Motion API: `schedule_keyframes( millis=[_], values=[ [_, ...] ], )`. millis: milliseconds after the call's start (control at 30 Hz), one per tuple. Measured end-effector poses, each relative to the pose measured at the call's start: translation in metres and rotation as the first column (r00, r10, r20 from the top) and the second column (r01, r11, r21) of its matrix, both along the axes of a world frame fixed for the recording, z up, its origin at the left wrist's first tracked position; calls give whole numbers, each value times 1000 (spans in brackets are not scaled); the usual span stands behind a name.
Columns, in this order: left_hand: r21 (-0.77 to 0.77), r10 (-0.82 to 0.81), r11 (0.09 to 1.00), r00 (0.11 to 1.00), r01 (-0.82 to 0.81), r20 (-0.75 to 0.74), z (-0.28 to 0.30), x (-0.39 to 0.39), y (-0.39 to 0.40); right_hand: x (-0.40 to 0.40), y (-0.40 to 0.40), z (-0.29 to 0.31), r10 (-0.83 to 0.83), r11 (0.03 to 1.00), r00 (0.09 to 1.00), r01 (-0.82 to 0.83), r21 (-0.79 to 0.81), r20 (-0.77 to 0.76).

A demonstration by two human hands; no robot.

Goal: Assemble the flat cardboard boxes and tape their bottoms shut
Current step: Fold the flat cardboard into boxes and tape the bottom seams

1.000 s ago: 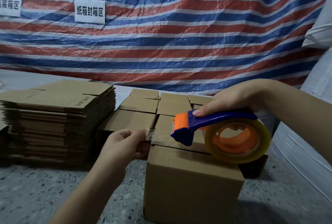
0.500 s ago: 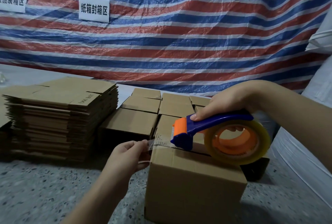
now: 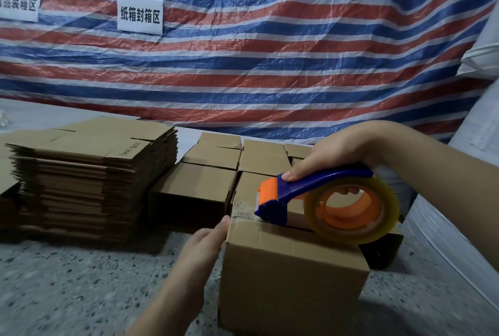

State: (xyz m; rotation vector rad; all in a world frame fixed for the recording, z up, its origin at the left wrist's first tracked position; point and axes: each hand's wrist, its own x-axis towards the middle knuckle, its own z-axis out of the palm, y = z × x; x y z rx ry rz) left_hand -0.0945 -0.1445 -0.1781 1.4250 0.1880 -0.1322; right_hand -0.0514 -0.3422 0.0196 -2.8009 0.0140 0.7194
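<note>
A folded-up brown cardboard box (image 3: pixel 291 287) stands on the speckled floor in front of me. My right hand (image 3: pixel 340 152) grips the blue handle of a tape dispenser (image 3: pixel 318 200) with an orange head and a clear tape roll, resting on the box's top seam. A strip of clear tape (image 3: pixel 244 210) runs from the dispenser's head to the box's left top edge. My left hand (image 3: pixel 208 244) presses with straight fingers against the box's left side, just under that tape end.
A tall stack of flat cardboard boxes (image 3: pixel 89 173) sits at the left. Several assembled boxes (image 3: pixel 213 171) stand in rows behind the one I work on. A striped tarp (image 3: pixel 270 52) with two paper signs hangs behind. White sacks (image 3: pixel 459 214) are at the right.
My left hand has let go of the pinched tape end and now lies flat against the box's left side. The dispenser has come down onto the box top.
</note>
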Motion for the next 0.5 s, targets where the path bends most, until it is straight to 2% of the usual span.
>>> schedule_keyframes(
  millis=[100, 200, 267, 367, 500],
  values=[
    [-56, 44, 998, 999, -43, 23, -8, -5, -6, -2, 1, 1, -5, 1000, 1000, 5, 1, -6],
    [15, 157, 986, 962, -165, 222, -7, -11, -6, -2, 1, 0, -6, 1000, 1000, 6, 3, -2],
    [100, 80, 987, 922, -127, 378, 2, -18, -8, -1, 0, 0, -2, 1000, 1000, 2, 4, 3],
    [355, -140, 934, 887, -29, 440, 8, -29, -15, 0, 0, 0, -3, 1000, 1000, 3, -7, 11],
    [582, -221, 802, 838, -135, 498, 10, -28, -8, 3, -1, -1, -9, 1000, 1000, 9, -10, 14]
  ],
)
